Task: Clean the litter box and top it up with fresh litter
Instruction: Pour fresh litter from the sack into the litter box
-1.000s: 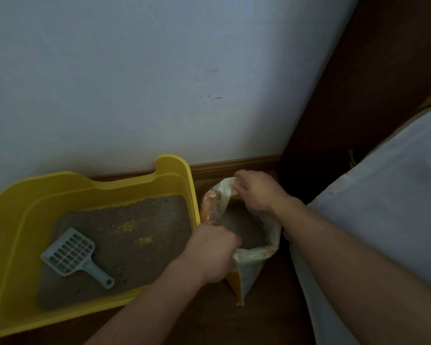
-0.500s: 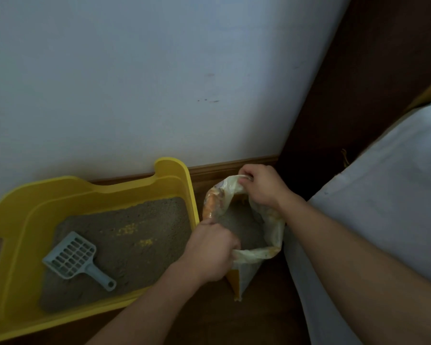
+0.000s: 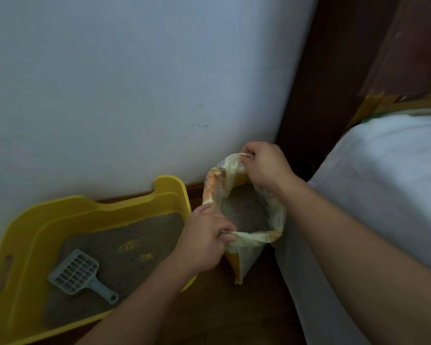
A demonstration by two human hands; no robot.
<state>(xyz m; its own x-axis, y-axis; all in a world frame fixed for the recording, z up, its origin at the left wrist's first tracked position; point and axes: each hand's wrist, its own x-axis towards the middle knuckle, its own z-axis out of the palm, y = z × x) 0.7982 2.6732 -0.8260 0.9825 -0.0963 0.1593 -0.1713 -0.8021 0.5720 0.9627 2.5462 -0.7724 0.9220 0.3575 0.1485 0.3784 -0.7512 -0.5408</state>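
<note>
A yellow litter box [image 3: 30,235] stands on the floor against the wall, holding grey litter [image 3: 135,242] with a few yellow flecks. A pale blue slotted scoop [image 3: 77,273] lies in the litter at the left. Right of the box is an open litter bag [image 3: 246,260], yellow and white, with grey fresh litter [image 3: 245,211] showing inside. My left hand [image 3: 204,242] grips the bag's near rim. My right hand [image 3: 265,164] grips the far rim, stretching the mouth wide.
A white wall [image 3: 135,83] rises behind the box, with a wooden baseboard. A white-covered bed [image 3: 383,195] fills the right side close to the bag. Dark wooden furniture [image 3: 334,70] stands behind it. The floor [image 3: 222,314] is dark wood.
Both hands have lifted the bag's rim upward and pulled its mouth wider, with my right hand rising toward the wall. The box and scoop have not moved.
</note>
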